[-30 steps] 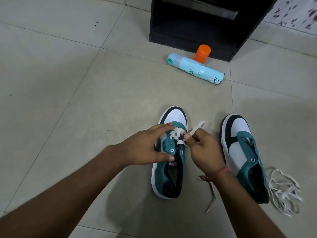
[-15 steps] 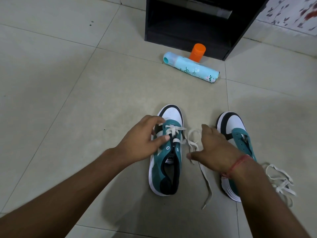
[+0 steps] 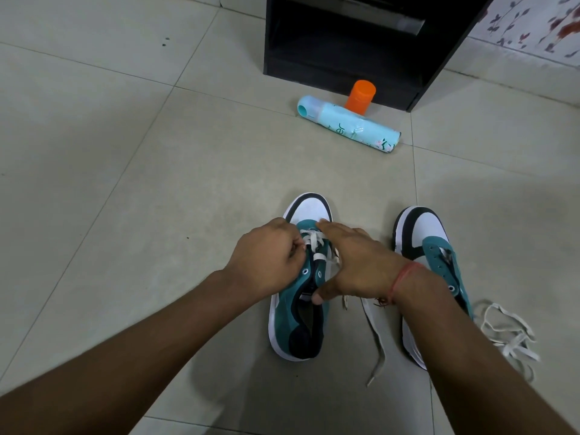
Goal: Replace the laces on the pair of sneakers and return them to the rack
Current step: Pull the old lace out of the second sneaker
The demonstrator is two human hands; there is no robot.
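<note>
The left sneaker [image 3: 298, 312], teal with a white toe, lies on the floor with a white lace [image 3: 314, 241] threaded through its front eyelets. My left hand [image 3: 266, 259] is curled at the shoe's left side and pinches that lace. My right hand [image 3: 354, 265] lies spread over the shoe's right side, fingertips on the lacing and thumb at the tongue. The lace's free end [image 3: 376, 343] trails on the floor between the shoes. The right sneaker [image 3: 420, 233] has no lace and is partly hidden by my right forearm.
A loose tangle of white lace [image 3: 508, 334] lies right of the right sneaker. The black rack [image 3: 345, 58] stands ahead, with a light blue spray can [image 3: 348, 127] lying on its side and an orange-capped bottle [image 3: 361, 95] in front of it. Tiled floor all around.
My right hand let go of the raised lace end, dropped, then moved left and spread over the left sneaker. My left hand closed from a loose hold into a pinch on the lace.
</note>
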